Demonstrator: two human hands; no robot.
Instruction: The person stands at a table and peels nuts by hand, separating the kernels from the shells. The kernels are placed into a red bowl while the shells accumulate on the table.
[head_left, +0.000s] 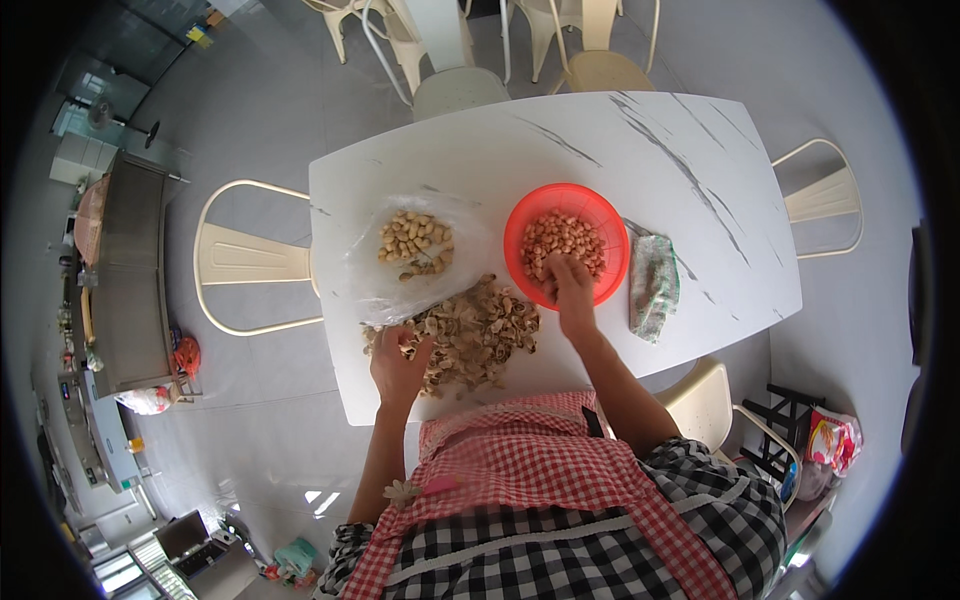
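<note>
My left hand (397, 367) is at the left edge of a heap of empty peanut shells (480, 337), thumb and fingers apart, with shells showing between them. My right hand (571, 283) reaches over the near rim of a red plastic basket (616, 225). Its fingers point down at the shelled peanuts (562, 236) inside; the fingertips are partly hidden, so whether they pinch a kernel cannot be seen. Beyond the shell heap, unshelled peanuts (412, 236) lie on a spread clear plastic bag (367, 289).
All this rests on a white marble-patterned table (697, 292). A folded grey-green cloth (654, 289) lies right of the basket. Cream metal chairs stand around, one at the left end (255, 255), another at the right end (825, 199), and one close by my right elbow (697, 405).
</note>
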